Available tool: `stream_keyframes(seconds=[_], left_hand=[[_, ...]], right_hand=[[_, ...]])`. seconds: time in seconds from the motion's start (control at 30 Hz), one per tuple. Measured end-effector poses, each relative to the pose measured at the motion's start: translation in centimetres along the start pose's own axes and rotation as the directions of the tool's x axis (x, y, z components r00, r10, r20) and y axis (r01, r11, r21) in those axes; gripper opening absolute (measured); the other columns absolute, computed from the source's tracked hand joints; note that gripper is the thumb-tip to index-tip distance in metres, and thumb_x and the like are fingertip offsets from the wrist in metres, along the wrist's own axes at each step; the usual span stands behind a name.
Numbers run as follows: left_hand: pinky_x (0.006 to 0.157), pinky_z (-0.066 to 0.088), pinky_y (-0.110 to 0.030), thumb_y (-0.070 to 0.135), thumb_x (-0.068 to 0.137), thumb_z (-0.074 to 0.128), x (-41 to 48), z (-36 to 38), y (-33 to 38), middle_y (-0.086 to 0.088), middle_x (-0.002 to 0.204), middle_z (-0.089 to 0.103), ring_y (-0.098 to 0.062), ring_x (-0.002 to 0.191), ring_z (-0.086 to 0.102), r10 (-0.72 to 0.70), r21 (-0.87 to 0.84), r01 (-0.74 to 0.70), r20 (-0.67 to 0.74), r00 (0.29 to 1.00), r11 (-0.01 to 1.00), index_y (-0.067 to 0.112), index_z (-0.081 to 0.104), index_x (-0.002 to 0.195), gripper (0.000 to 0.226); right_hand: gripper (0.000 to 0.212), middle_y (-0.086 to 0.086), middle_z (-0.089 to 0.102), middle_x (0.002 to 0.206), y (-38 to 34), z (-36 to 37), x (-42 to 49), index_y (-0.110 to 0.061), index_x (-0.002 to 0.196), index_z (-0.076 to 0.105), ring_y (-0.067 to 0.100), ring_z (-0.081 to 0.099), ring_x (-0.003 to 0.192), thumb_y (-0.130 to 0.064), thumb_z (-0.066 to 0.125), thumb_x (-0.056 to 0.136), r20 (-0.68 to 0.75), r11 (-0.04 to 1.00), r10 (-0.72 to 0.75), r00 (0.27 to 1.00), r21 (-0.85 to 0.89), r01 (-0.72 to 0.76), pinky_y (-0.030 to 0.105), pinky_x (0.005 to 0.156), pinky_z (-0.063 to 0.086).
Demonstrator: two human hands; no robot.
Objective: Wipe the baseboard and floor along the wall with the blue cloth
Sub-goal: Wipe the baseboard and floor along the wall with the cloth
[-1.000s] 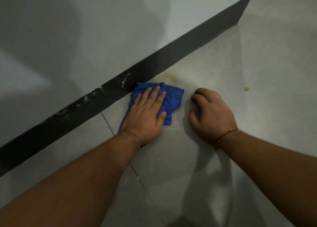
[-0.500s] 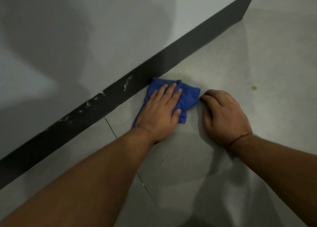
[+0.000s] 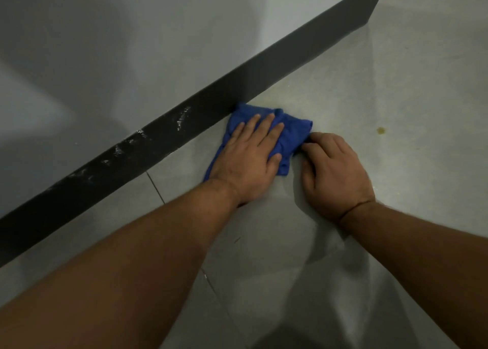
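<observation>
The blue cloth [image 3: 293, 129] lies crumpled on the grey floor [image 3: 369, 89], its far edge touching the foot of the dark baseboard [image 3: 158, 144]. My left hand [image 3: 248, 158] lies flat on top of it with the fingers spread, pressing it down. To its right my right hand [image 3: 335, 174] rests on the floor with the fingers curled under, and its fingertips touch the cloth's right edge. White smears [image 3: 182, 119] mark the baseboard left of the cloth.
The pale wall [image 3: 132, 45] rises above the baseboard, which ends at a corner [image 3: 375, 2] at the top right. A small yellow spot [image 3: 380, 130] sits on the floor right of the cloth. A tile joint [image 3: 155, 187] runs under my left forearm.
My left hand has slid the cloth to the right along the baseboard, over a yellowish stain that showed beside it. My right hand has shifted right too and now touches the cloth's edge.
</observation>
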State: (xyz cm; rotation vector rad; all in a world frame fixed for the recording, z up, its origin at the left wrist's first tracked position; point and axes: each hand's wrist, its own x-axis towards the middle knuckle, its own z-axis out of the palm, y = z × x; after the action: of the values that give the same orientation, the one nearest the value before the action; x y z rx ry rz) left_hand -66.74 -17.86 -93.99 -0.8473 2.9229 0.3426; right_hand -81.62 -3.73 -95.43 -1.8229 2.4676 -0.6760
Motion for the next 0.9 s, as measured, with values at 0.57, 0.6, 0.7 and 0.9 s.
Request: stream_keyframes(seconds=[0.57, 0.6, 0.7, 0.9], left_hand=[[0.129, 0.007, -0.042, 0.039, 0.105, 0.039, -8.6, -0.3, -5.3, -0.005, 0.171, 0.019, -0.026, 0.158, 0.015, -0.036, -0.067, 0.035, -0.016, 0.999, 0.997, 0.021, 0.024, 0.162, 0.062], [0.129, 0.008, -0.042, 0.038, 0.105, 0.042, -9.6, -0.4, -6.3, -0.005, 0.171, 0.019, -0.027, 0.157, 0.016, -0.065, -0.068, 0.064, -0.023, 0.998, 0.996, 0.020, 0.025, 0.162, 0.062], [0.129, 0.008, -0.043, 0.038, 0.104, 0.041, -10.1, -0.7, -7.6, -0.005, 0.171, 0.016, -0.027, 0.156, 0.015, -0.162, -0.060, 0.160, -0.027, 0.986, 0.985, 0.020, 0.021, 0.162, 0.064], [0.128, -0.005, -0.038, 0.034, 0.105, 0.044, -8.8, -1.3, -5.2, -0.002, 0.173, 0.005, -0.023, 0.159, -0.001, -0.279, -0.381, 0.285, 0.071, 0.958, 0.880, 0.017, 0.019, 0.163, 0.065]], right_hand=[[0.031, 0.017, 0.062, 0.127, -0.1, -0.3, -0.2, -0.002, 0.125, 0.066, 0.037, 0.055, 0.116, -0.015, 0.057, 0.098, 0.023, 1.000, -0.016, 1.000, 0.009, 0.016, 0.046, 0.104, 0.045], [0.031, 0.018, 0.062, 0.127, -0.1, -0.2, -0.2, -0.001, 0.125, 0.065, 0.038, 0.055, 0.117, -0.015, 0.058, 0.098, 0.016, 1.000, -0.027, 1.000, -0.003, 0.027, 0.047, 0.105, 0.045], [0.032, 0.019, 0.063, 0.126, -0.6, -0.2, -0.3, -0.001, 0.125, 0.066, 0.040, 0.055, 0.115, -0.016, 0.056, 0.099, 0.035, 0.998, -0.025, 0.999, -0.057, 0.027, 0.047, 0.102, 0.046], [0.032, 0.017, 0.060, 0.127, -5.5, -0.7, 0.4, -0.004, 0.123, 0.066, 0.039, 0.053, 0.114, -0.014, 0.051, 0.097, 0.146, 0.983, 0.161, 0.976, -0.111, -0.145, 0.049, 0.098, 0.049]])
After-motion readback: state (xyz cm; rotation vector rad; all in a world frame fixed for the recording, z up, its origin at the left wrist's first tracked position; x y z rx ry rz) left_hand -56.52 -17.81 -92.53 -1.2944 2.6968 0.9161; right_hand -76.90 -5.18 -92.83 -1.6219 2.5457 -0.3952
